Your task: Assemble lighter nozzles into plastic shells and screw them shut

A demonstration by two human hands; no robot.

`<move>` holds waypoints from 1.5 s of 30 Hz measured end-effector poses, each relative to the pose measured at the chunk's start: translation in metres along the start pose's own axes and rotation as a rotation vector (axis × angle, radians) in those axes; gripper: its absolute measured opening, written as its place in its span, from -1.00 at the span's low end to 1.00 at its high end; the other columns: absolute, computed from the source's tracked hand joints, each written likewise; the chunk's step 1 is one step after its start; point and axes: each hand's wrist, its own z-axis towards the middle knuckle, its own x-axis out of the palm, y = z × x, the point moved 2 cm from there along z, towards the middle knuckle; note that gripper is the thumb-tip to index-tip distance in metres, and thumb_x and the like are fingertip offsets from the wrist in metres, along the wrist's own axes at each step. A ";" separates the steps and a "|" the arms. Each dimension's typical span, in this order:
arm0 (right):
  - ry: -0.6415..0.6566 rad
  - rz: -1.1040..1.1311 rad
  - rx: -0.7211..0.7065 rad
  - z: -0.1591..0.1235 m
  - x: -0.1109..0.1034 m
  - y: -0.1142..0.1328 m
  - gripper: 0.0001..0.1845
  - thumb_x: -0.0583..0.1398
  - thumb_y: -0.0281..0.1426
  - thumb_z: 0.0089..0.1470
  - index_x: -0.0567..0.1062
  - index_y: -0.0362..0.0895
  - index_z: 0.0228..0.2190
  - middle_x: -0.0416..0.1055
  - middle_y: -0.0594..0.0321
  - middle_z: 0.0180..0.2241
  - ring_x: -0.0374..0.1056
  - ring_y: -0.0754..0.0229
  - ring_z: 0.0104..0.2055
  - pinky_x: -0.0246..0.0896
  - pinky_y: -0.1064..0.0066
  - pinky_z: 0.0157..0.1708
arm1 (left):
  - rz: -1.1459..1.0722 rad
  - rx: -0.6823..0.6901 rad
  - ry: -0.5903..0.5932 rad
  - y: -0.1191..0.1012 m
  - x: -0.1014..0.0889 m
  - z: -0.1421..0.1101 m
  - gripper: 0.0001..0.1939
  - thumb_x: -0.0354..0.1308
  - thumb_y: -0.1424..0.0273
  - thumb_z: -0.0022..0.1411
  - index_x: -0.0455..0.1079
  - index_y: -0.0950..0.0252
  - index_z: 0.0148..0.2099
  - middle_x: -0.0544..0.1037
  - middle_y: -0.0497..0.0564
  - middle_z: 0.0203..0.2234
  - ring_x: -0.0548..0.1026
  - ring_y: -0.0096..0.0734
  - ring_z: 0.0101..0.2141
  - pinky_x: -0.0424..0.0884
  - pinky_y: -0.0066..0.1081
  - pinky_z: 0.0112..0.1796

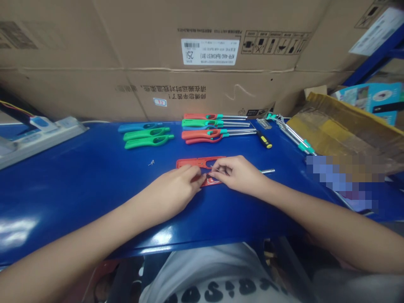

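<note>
Two red halves of a long-nosed gas lighter casing lie in front of me on the blue table. The far half (192, 161) lies flat, with its loop-shaped opening toward the right. My left hand (178, 187) is closed over the near half (213, 181), thumb and index finger together at its edge. Over that same half, my right hand (241, 174) has its fingertips pinched, almost touching the left ones. A small dark bit shows between the fingertips, too small to name. Past my right hand a metal lighter tube (268, 171) sticks out, its other end hidden.
Behind lie several lighters with metal tubes (202, 134), plus green (148, 142) and blue casings (139, 127). A yellow-black screwdriver (264, 139) is beside them. Tiny screws (152, 162) lie left, a power strip (44, 134) farther left. Cardboard (151, 54) walls the back; a box (344, 130) stands right.
</note>
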 end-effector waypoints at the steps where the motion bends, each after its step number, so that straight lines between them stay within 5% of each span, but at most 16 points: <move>1: 0.003 0.002 0.009 0.000 0.000 0.000 -0.86 0.27 -0.36 0.14 0.54 -0.15 -0.43 0.35 0.39 -0.60 0.11 0.39 -0.59 -0.05 0.51 -0.51 | 0.002 0.002 0.001 0.000 0.000 0.000 -0.61 -0.13 0.35 0.51 0.49 0.34 0.09 0.51 0.17 -0.19 0.51 -0.21 -0.26 0.49 -0.27 -0.25; 7: 0.033 -0.074 0.081 -0.001 -0.004 -0.001 -0.80 0.28 -0.28 0.14 0.53 -0.14 -0.45 0.40 0.36 -0.58 0.16 0.36 -0.58 -0.06 0.48 -0.52 | -0.236 -0.042 -0.046 0.005 0.000 0.002 -0.72 0.08 0.44 0.41 0.50 0.28 0.09 0.56 0.12 -0.18 0.55 -0.23 -0.16 0.48 -0.27 -0.09; 14: 0.032 -0.132 0.058 -0.001 -0.006 0.002 -0.70 0.26 -0.32 0.16 0.49 -0.15 -0.57 0.34 0.37 -0.68 0.13 0.36 -0.62 -0.08 0.45 -0.50 | -0.345 -0.055 -0.137 0.006 0.004 0.004 -0.75 0.18 0.46 0.34 0.53 0.29 0.04 0.60 0.09 -0.21 0.55 -0.25 -0.20 0.49 -0.30 -0.15; 26: 0.127 -0.036 -0.117 -0.003 -0.026 -0.001 -0.77 0.22 -0.38 0.20 0.50 -0.17 -0.49 0.44 0.30 -0.50 0.27 0.32 -0.47 0.07 0.48 -0.44 | 0.006 0.002 -0.073 -0.009 0.001 0.000 -0.67 -0.02 0.46 0.45 0.49 0.30 0.12 0.58 0.17 -0.07 0.55 -0.17 -0.07 0.54 -0.23 -0.06; 32: 0.310 -0.090 -0.223 -0.008 -0.038 0.001 -0.86 0.21 -0.57 0.12 0.57 -0.15 -0.38 0.51 0.25 -0.34 0.35 0.30 -0.38 0.19 0.48 -0.38 | -0.274 -0.054 -0.103 -0.002 0.001 -0.001 -0.67 0.05 0.49 0.40 0.40 0.26 0.16 0.56 0.12 -0.02 0.53 -0.20 -0.03 0.50 -0.23 0.01; 45: 0.304 -0.127 -0.294 -0.007 -0.031 -0.001 -0.80 0.20 -0.58 0.13 0.57 -0.11 -0.24 0.52 0.25 -0.29 0.34 0.28 -0.37 0.14 0.46 -0.38 | -0.371 -0.022 -0.136 -0.002 0.007 0.001 -0.58 -0.02 0.57 0.39 0.47 0.13 0.15 0.48 0.11 0.02 0.39 -0.16 0.04 0.38 -0.08 0.10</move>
